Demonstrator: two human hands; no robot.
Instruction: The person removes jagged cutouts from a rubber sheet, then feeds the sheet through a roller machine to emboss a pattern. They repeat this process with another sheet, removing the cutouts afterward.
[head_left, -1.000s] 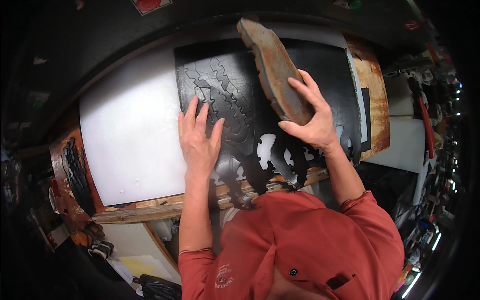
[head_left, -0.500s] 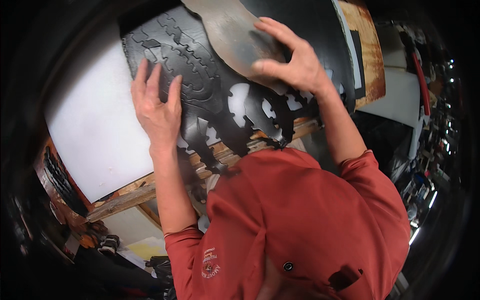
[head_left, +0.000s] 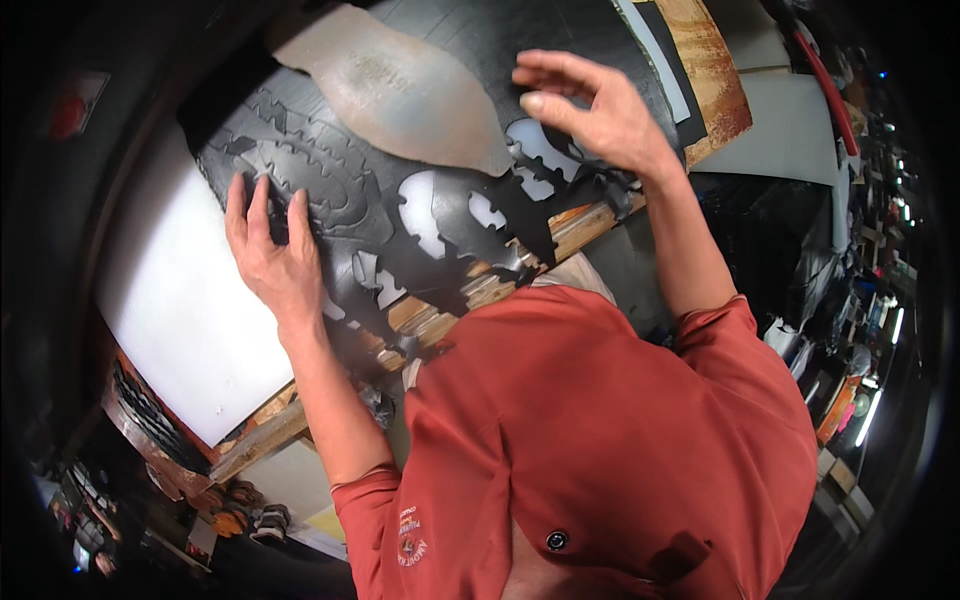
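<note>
On my head is a fisheye camera; it looks steeply down, from near, at my red shirt [head_left: 640, 430], my left hand [head_left: 275, 260], my right hand [head_left: 610, 118] and the workbench [head_left: 262, 444] before me.

Matt stained plate [head_left: 410, 95], glossy rubbery-looking sheet [head_left: 545, 28]

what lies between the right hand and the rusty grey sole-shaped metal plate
In the head view, only a bare strip of the black rubber-like sheet shows between the right hand and the plate.

Black sheet [head_left: 490, 45]; sole-shaped plate [head_left: 405, 100], apparently mottled grey-brown
</note>
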